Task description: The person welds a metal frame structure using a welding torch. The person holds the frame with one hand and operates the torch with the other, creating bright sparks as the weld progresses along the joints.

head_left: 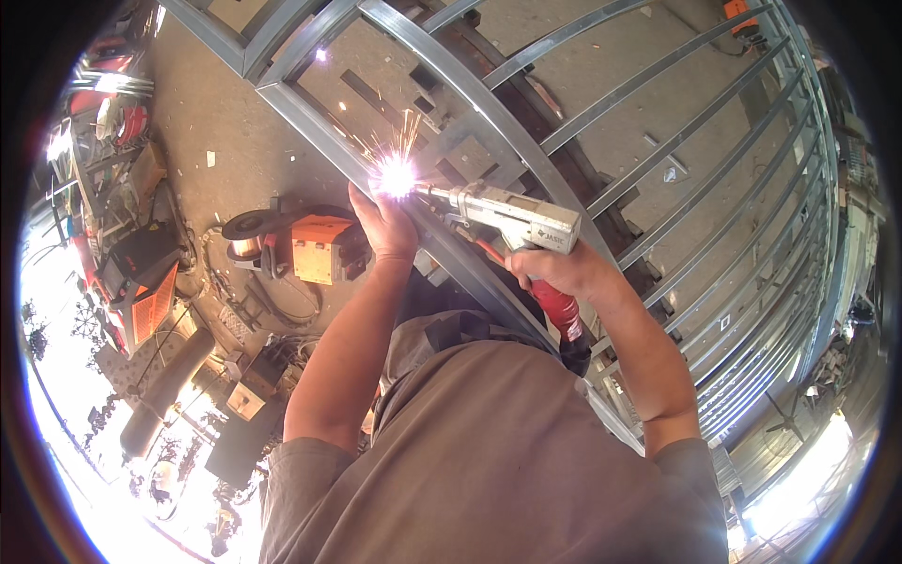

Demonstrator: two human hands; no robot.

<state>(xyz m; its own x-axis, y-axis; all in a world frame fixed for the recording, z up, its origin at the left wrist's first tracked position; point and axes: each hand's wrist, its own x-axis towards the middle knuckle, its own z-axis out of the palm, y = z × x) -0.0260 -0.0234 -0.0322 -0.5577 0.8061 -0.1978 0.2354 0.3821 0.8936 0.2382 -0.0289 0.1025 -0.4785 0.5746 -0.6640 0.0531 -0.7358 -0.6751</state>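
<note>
Welding gun (519, 216), at upper centre of the frame, is held in the right grip (556, 270); beside bright sparks (395, 175), the left grip (387, 226) meets a steel bar (315, 135), its hold unclear.

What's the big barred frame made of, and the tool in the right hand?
The barred frame is probably steel, bare or zinc-coated: it's smooth, grey and gleaming. The welding tool looks pale and fairly matte, maybe hard plastic or painted metal; I can't tell which.

Pale-grey and red welding gun (520, 215)
</note>
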